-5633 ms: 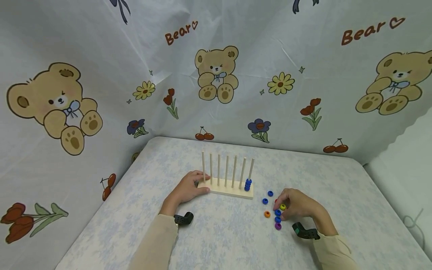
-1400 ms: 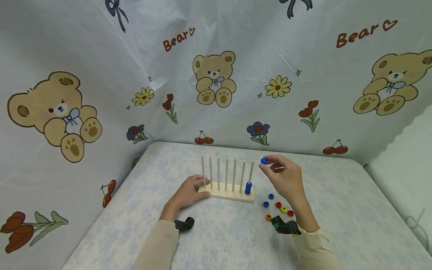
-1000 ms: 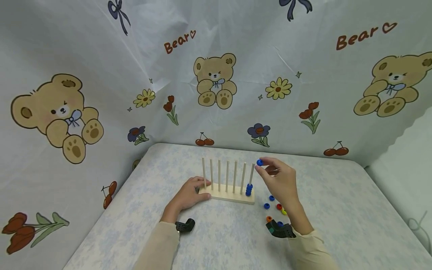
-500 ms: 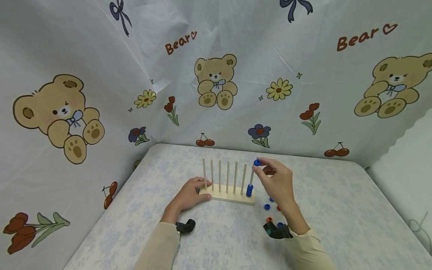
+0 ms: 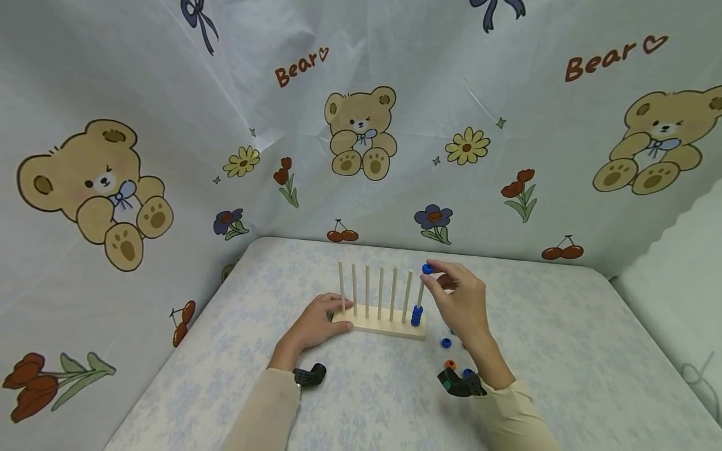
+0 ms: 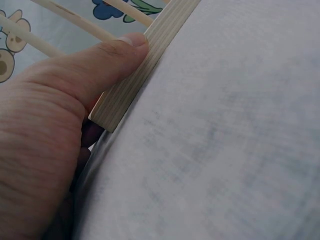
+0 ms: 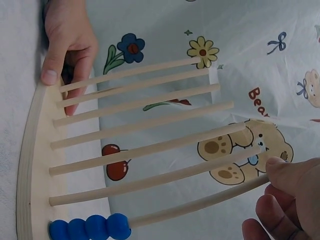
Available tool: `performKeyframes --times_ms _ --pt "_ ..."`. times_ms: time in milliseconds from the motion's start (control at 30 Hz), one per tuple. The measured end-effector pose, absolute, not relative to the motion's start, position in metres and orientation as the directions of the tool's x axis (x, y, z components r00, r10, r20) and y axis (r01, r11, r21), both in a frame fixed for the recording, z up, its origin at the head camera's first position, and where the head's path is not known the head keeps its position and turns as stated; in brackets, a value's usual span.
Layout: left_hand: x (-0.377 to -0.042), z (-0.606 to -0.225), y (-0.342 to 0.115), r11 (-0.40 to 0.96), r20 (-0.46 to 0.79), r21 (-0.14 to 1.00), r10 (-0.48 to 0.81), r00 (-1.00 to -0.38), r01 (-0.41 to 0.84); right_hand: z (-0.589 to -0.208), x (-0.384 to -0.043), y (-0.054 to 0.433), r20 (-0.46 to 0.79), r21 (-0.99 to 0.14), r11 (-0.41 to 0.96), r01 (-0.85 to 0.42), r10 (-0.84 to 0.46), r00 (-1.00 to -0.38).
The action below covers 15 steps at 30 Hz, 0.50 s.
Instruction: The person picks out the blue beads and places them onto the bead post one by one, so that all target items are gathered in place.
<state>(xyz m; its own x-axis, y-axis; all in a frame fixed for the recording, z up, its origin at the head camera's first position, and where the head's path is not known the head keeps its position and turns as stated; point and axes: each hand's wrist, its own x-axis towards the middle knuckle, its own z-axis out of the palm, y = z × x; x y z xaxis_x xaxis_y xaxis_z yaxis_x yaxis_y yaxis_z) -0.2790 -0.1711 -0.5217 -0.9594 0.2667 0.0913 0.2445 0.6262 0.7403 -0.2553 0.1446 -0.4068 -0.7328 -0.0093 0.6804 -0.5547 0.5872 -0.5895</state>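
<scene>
While gripping, on the blue-mottled white table (image 5: 372, 388), a pale wooden seven-peg rack (image 5: 371, 320) by its left end with the left hand (image 5: 314, 322), apparently against tipping, pinching with the right hand (image 5: 462, 302) a round blue bead (image 5: 427, 269) at the tip of the rightmost peg (image 7: 200, 203). Likely held there to line up above four stacked blue beads (image 7: 96, 227); cannot tell whether threaded.
</scene>
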Motion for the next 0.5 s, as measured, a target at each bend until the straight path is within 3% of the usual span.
performKeyframes --times_ms 500 --pt "-0.2787 -0.5197 -0.1711 0.638 0.087 0.732 0.262 -0.961 0.240 -0.4101 -0.2571 0.1399 0.666 -0.592 0.598 -0.541 -0.014 -0.746"
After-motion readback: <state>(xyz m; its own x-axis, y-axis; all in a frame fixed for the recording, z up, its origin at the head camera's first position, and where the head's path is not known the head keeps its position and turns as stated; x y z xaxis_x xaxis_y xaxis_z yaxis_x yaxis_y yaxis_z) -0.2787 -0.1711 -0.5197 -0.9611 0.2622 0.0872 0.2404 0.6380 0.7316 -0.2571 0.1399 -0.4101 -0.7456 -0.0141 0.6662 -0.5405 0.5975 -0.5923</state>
